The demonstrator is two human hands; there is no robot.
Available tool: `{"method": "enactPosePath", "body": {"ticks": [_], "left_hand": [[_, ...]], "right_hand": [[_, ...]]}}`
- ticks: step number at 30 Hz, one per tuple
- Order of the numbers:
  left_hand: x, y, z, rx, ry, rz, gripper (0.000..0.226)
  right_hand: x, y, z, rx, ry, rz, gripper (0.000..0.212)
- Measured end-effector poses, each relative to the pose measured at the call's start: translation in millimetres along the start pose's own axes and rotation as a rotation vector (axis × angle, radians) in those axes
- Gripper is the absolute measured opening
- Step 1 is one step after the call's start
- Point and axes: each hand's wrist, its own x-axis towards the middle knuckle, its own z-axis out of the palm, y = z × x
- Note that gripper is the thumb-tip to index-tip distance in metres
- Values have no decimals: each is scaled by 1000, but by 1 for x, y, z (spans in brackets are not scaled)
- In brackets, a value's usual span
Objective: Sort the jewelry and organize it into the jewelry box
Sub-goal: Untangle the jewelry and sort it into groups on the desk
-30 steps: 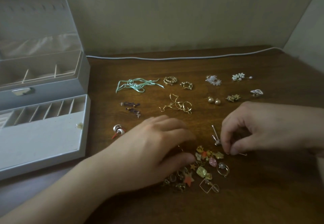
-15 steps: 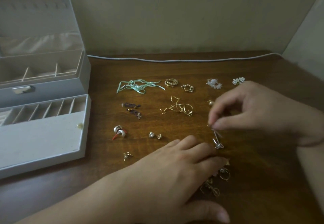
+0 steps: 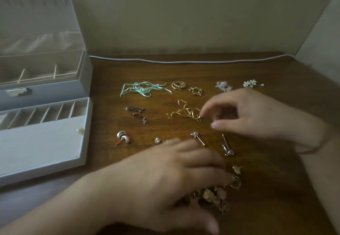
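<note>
The open grey jewelry box (image 3: 83, 89) stands at the left, its divided tray (image 3: 46, 139) pulled out in front. Sorted pairs lie on the brown table (image 3: 257, 198): a green ribbon piece (image 3: 143, 88), gold hoops (image 3: 178, 85), white flower earrings (image 3: 250, 83), twisted gold earrings (image 3: 185, 111), purple earrings (image 3: 137, 112), silver-red earrings (image 3: 123, 137). Two silver pin earrings (image 3: 198, 138) (image 3: 227, 146) lie apart. My left hand (image 3: 174, 179) rests flat on the unsorted pile (image 3: 211, 196). My right hand (image 3: 248, 113) hovers above the pins, fingers loosely apart, holding nothing.
A grey cable (image 3: 184, 61) runs along the table's back edge by the wall. A pearl stud (image 3: 157, 140) lies just beyond my left fingers. A small pale bit (image 3: 80, 131) sits on the tray's rim. The wall closes in at the right.
My right hand carried a silver pin earring up from the pile, laid it on the table left of the other pin and let go. My left hand slid right over the pile.
</note>
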Motion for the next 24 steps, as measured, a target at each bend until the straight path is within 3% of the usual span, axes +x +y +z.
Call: {"method": "enactPosePath", "body": {"ticks": [5,10,19,24], "left_hand": [[-15,-29,-17,57,345,-213,30],[-21,-44,-13,99,377,-300,29],[-20,-44,-11,89,343,-296,25],[-20,-44,-11,91,329,-309,27]], "right_hand": [[-21,11,-11,-95,-334,110,35],[-24,6,-12,-45,-387,120,27],[-20,12,-6,8,-288,16,9],[-8,-3,11,119,62,-74,6]]}}
